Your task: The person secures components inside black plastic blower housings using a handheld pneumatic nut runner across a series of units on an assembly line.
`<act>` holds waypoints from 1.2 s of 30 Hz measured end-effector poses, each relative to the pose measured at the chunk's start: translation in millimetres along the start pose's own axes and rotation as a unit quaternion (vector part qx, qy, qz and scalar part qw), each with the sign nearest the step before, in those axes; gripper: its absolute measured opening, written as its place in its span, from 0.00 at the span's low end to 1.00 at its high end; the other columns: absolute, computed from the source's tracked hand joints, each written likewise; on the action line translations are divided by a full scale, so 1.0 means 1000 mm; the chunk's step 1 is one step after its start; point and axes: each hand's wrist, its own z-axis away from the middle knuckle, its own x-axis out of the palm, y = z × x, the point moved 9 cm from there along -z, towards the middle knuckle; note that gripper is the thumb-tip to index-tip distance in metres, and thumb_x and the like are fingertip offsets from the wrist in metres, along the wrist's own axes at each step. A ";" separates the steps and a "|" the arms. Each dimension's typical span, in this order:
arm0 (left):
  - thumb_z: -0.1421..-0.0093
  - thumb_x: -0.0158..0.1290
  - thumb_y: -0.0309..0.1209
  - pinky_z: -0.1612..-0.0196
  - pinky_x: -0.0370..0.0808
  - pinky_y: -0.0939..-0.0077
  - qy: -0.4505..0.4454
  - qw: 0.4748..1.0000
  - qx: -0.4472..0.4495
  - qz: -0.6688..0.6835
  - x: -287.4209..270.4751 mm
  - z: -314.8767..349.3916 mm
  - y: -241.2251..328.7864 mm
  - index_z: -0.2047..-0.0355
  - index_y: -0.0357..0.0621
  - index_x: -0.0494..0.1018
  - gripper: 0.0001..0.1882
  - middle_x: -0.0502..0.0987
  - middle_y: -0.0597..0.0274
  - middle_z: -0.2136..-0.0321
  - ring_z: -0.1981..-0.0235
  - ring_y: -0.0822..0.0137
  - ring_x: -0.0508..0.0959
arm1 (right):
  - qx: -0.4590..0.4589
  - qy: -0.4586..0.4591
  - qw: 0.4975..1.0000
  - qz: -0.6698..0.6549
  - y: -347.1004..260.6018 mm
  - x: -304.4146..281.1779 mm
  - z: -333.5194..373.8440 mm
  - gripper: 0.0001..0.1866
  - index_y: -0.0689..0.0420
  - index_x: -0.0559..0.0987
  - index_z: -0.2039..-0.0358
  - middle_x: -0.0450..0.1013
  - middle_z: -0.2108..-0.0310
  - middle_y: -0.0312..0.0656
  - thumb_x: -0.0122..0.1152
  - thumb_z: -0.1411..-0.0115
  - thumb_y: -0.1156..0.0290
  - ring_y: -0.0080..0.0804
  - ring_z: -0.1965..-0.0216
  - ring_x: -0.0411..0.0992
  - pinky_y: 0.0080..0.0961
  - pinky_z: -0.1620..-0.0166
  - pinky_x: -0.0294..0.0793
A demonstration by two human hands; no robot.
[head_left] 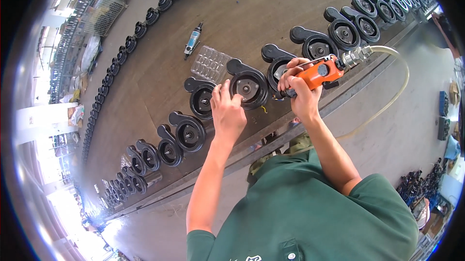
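My right hand [305, 97] is wrapped round an orange air tool [317, 74] with a metal hose fitting and a clear hose [402, 67]. The tool's dark nose points down and left, close to the right side of a round black housing [251, 86]. This housing has a grey metal disc with a central stud and a lobe at its upper left. At its left rim is my left hand [228, 115], thumb over the edge and fingers bent beside it. Another black housing [201, 102] lies just left of those fingers. Behind the tool, one more housing [276, 64] is partly hidden.
Several like housings [186, 134] run in a row along the table's near edge. A blue-grey air tool [193, 40] and a clear plastic tray [210, 63] lie beyond. Small black parts [152, 16] curve along the far side. Wire baskets [104, 11] stand at the far left.
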 end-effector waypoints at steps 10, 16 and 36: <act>0.55 0.73 0.44 0.31 0.62 0.50 -0.069 0.993 -0.069 0.062 0.004 -0.029 -0.033 0.46 0.54 0.83 0.33 0.65 0.44 0.32 0.33 0.43 0.62 | 0.025 -0.024 0.999 -0.036 0.013 0.008 -0.016 0.16 0.66 0.70 0.51 0.72 0.74 0.39 0.56 0.41 0.79 0.27 0.73 0.73 0.26 0.64 0.75; 0.60 0.75 0.44 0.33 0.64 0.50 -0.058 0.992 -0.105 0.037 0.008 -0.029 -0.030 0.50 0.52 0.85 0.33 0.67 0.43 0.33 0.33 0.42 0.63 | 0.042 -0.057 0.997 0.016 0.027 0.034 -0.031 0.16 0.65 0.70 0.53 0.70 0.75 0.41 0.56 0.42 0.80 0.29 0.74 0.70 0.31 0.64 0.75; 0.58 0.74 0.48 0.50 0.67 0.59 -0.123 0.988 -0.091 -0.008 0.017 -0.037 -0.026 0.60 0.52 0.86 0.26 0.81 0.61 0.62 0.53 0.60 0.79 | 0.050 -0.169 0.967 0.182 0.075 0.057 -0.041 0.15 0.66 0.69 0.55 0.71 0.73 0.40 0.51 0.44 0.86 0.27 0.72 0.72 0.26 0.63 0.75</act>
